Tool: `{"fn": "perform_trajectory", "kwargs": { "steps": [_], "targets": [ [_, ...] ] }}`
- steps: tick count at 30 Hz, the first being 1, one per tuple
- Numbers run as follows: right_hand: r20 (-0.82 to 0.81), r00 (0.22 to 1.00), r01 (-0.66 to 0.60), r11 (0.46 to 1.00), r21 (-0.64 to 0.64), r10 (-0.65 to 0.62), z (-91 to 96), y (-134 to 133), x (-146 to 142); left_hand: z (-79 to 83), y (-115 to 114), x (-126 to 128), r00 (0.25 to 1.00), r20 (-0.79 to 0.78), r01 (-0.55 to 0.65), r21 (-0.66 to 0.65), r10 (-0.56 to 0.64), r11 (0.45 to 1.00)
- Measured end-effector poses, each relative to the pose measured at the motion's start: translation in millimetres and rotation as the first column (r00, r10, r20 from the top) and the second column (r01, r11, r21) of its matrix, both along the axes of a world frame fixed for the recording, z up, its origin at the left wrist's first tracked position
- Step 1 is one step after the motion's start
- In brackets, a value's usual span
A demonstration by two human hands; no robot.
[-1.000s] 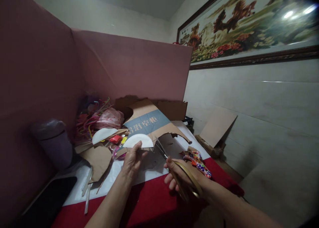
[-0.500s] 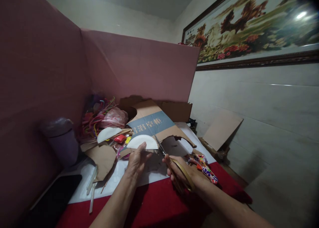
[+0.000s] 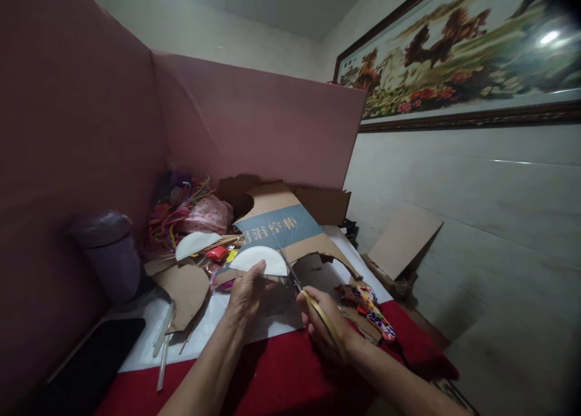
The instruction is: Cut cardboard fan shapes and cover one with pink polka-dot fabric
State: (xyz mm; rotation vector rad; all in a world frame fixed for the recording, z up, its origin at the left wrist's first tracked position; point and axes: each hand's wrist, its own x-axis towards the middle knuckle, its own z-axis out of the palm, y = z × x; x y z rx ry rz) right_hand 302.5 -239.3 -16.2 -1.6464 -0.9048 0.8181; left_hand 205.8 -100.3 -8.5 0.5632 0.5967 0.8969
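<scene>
The two hands are apart from each other, both at the near edge of the printed cardboard sheet (image 3: 290, 219), the one with a blue band. The left hand (image 3: 249, 289) pinches the white half-disc (image 3: 259, 261) against that sheet's near edge, thumb on top and fingers below. The right hand (image 3: 318, 319) is closed around the scissors (image 3: 334, 331), which have gold handles; their blades reach the sheet just beside the half-disc's right end. How far the blades are spread, I cannot tell.

Left of the sheet lie a second white half-disc (image 3: 196, 245), a red packet (image 3: 218, 253) and a curved cardboard offcut (image 3: 187, 289), with translucent sticks (image 3: 163, 364) nearer the person. A purple container (image 3: 111, 264) stands farther left of the sheet. Right of the sheet's near end is a multicoloured patterned object (image 3: 382, 322). The counter (image 3: 276, 367) beneath the sheet has a red and white covering.
</scene>
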Motion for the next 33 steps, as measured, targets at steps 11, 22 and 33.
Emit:
{"fn": "perform_trajectory", "kwargs": {
  "steps": [11, 22, 33],
  "targets": [
    [0.003, 1.0, -0.028, 0.994, 0.109, 0.028, -5.0, 6.9, -2.3, -1.5, 4.1, -8.3, 0.998, -0.029, 0.051, 0.075, -0.049, 0.996],
    [-0.005, 0.992, -0.122, 0.987, 0.103, 0.123, 13.3, 0.5, 1.1, 10.7, 4.4, -18.0, 0.998, -0.008, 0.064, 0.149, -0.064, 0.987],
    [-0.207, 0.928, -0.278, 0.945, 0.169, 0.31, 40.6, -11.8, 4.3, 38.7, 2.2, -36.6, 0.993, -0.113, 0.064, 0.361, -0.024, 0.93]
  ]
}}
